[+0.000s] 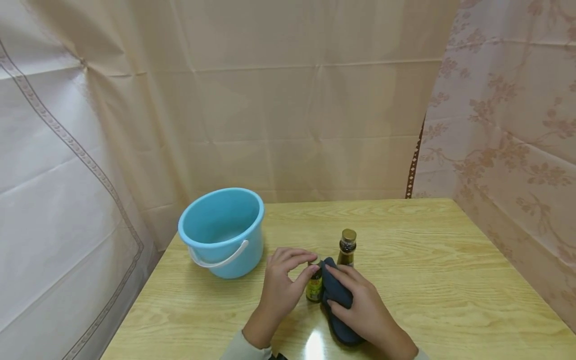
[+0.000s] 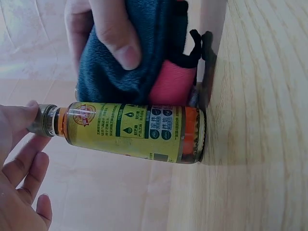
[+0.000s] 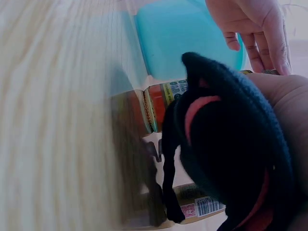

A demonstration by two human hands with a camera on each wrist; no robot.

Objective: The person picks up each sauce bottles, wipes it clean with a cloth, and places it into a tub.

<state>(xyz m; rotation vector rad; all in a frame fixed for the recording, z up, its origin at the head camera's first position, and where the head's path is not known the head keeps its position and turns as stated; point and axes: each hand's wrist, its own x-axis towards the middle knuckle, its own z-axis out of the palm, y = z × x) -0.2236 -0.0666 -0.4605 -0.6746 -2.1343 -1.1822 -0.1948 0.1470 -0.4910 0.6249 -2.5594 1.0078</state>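
My left hand [image 1: 280,280] pinches the metal cap of a small glass bottle [image 1: 313,291] between thumb and fingers. The bottle stands upright on the table and has a yellow-green label, printed with dark text in the left wrist view. From the other side, my right hand [image 1: 362,304] grips a folded dark blue cloth [image 1: 336,292] that lies against the bottle's side. Pink lining [image 2: 173,82] and a black loop show at the cloth's lower end. Behind the right hand, a taller dark bottle [image 1: 347,248] with a gold cap is partly hidden.
A light blue bucket [image 1: 238,265] with a white handle [image 1: 230,254] stands on the left of the wood-grain table [image 1: 450,280]. Beige curtains [image 1: 288,110] hang behind the table, with patterned ones at the sides.
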